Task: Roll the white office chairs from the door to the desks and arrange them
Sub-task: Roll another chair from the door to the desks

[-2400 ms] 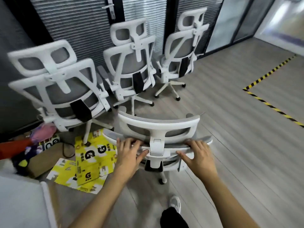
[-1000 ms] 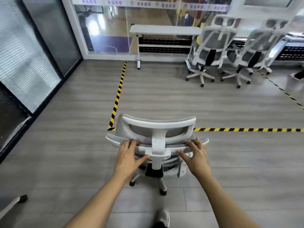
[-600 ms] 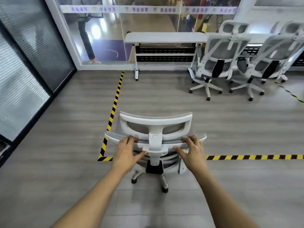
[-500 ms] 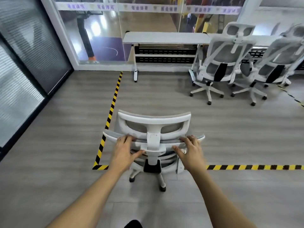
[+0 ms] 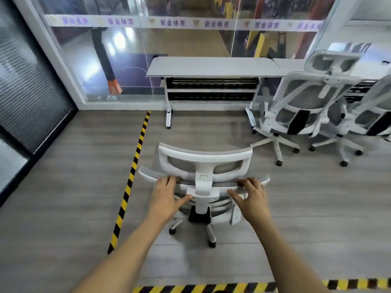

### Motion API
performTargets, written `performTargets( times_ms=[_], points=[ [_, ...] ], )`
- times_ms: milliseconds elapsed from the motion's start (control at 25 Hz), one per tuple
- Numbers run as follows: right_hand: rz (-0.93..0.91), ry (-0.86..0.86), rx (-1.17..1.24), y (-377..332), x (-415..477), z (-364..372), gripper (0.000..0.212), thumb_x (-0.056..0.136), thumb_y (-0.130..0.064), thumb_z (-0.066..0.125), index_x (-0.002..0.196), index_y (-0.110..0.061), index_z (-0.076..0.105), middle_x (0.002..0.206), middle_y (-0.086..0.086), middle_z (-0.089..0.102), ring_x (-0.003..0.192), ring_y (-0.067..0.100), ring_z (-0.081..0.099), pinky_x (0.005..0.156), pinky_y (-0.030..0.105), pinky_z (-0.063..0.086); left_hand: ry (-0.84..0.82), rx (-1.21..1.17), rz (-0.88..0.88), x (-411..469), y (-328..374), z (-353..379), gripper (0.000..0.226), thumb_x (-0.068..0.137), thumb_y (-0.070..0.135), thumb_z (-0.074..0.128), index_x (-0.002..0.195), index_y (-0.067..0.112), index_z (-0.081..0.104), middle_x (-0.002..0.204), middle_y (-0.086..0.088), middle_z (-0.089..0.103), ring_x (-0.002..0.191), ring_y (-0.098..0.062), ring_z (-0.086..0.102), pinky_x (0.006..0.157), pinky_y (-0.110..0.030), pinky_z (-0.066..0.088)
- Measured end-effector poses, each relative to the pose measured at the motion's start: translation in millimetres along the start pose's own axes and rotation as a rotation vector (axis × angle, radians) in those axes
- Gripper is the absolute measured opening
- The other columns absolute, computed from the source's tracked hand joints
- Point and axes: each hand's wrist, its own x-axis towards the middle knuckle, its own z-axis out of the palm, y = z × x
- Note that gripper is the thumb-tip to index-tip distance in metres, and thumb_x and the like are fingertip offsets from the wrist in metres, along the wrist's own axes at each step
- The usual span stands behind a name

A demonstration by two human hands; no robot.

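head | left hand [image 5: 164, 197] and right hand [image 5: 251, 199] each keeping a closed grip on top edge of white chair [image 5: 204, 166] backrest | chair standing on floor [image 5: 74, 176] facing counter [image 5: 211, 65], beside striped tape [image 5: 135, 161] | two parked chairs [image 5: 300, 106] sitting right

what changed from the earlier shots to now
The chair was turned away from the chairs by the door and rolled across the yellow-black floor tape, which now lies behind it, up towards the desk. Left hand and right hand kept the same grip on its back; parked chairs unmoved.
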Motion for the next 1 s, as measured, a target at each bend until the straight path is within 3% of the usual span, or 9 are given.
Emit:
performTargets(
  times_ms=[200, 520, 760, 1000],
  points=[
    [-0.027, 0.032, 0.057, 10, 178, 32, 0.045, 0.080, -0.049, 0.078, 0.114, -0.022, 0.068, 0.123, 0.001, 0.055, 0.122, 0.023, 0.042, 0.104, 0.031, 0.035, -0.001, -0.029, 0.028, 179, -14, 20, 0.060, 0.075, 0.068, 0.069, 0.118, 0.028, 0.054, 0.115, 0.007, 0.054, 0.113, -0.020, 0.049, 0.094, -0.043, 0.049],
    [-0.073, -0.064, 0.004, 55, 473, 75, 0.047, 0.087, -0.055, 0.067, 0.122, -0.024, 0.063, 0.134, 0.002, 0.053, 0.136, 0.027, 0.035, 0.113, 0.042, 0.035, 0.034, -0.051, -0.024, 448, -13, 82, 0.056, 0.079, 0.063, 0.069, 0.118, 0.026, 0.053, 0.117, 0.004, 0.055, 0.114, -0.020, 0.046, 0.095, -0.045, 0.048],
    [-0.082, -0.146, -0.082, 79, 646, 105, 0.047, 0.096, -0.052, 0.056, 0.135, -0.026, 0.055, 0.153, 0.006, 0.040, 0.150, 0.027, 0.022, 0.121, 0.044, 0.024, 0.046, -0.055, -0.107, 611, -24, 124, 0.057, 0.077, 0.071, 0.062, 0.114, 0.030, 0.050, 0.116, 0.002, 0.053, 0.116, -0.026, 0.046, 0.095, -0.049, 0.047],
    [-0.068, -0.184, -0.115, 82, 773, 127, 0.051, 0.098, -0.055, 0.050, 0.142, -0.030, 0.050, 0.162, 0.006, 0.030, 0.154, 0.023, 0.011, 0.124, 0.046, 0.018, 0.053, 0.067, -0.131, 734, -31, 146, 0.056, 0.080, 0.061, 0.068, 0.116, 0.023, 0.051, 0.121, -0.001, 0.054, 0.117, -0.026, 0.045, 0.102, -0.045, 0.044]
  ],
)
